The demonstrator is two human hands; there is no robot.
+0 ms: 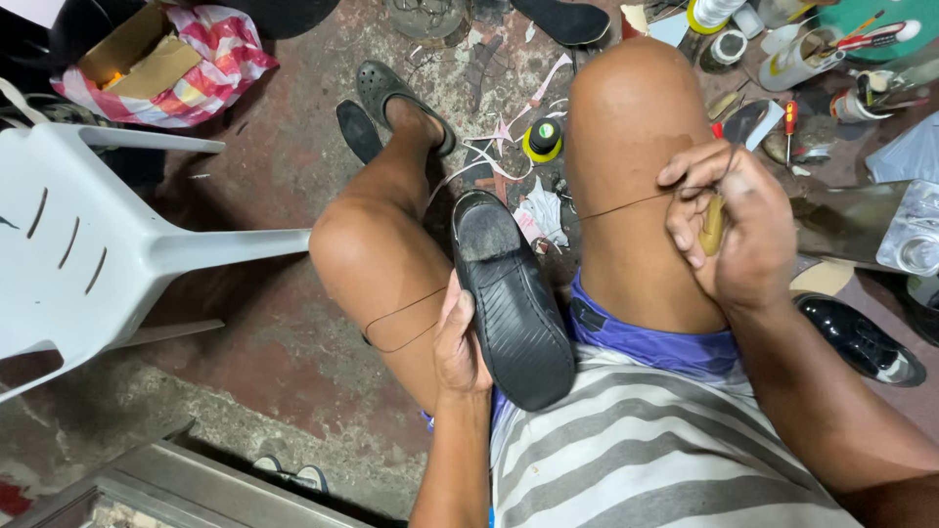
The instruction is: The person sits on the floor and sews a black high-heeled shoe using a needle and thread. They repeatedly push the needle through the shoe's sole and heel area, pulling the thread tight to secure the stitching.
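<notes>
While left hand [460, 342] grips black shoe [514, 303], right hand [729, 230] pinches thread [626, 203]; striped red-white bag [210, 64] top left.

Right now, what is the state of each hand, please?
Left hand: closed around the black shoe, sole up, between the knees.
Right hand: closed on a wooden-handled tool, pulling a dark thread taut.

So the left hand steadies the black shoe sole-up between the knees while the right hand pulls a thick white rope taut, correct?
Not quite. The head view shows the right hand pulling a thin dark thread taut, not a thick white rope. The rest holds: the left hand steadies the black shoe sole-up between the knees.
</notes>
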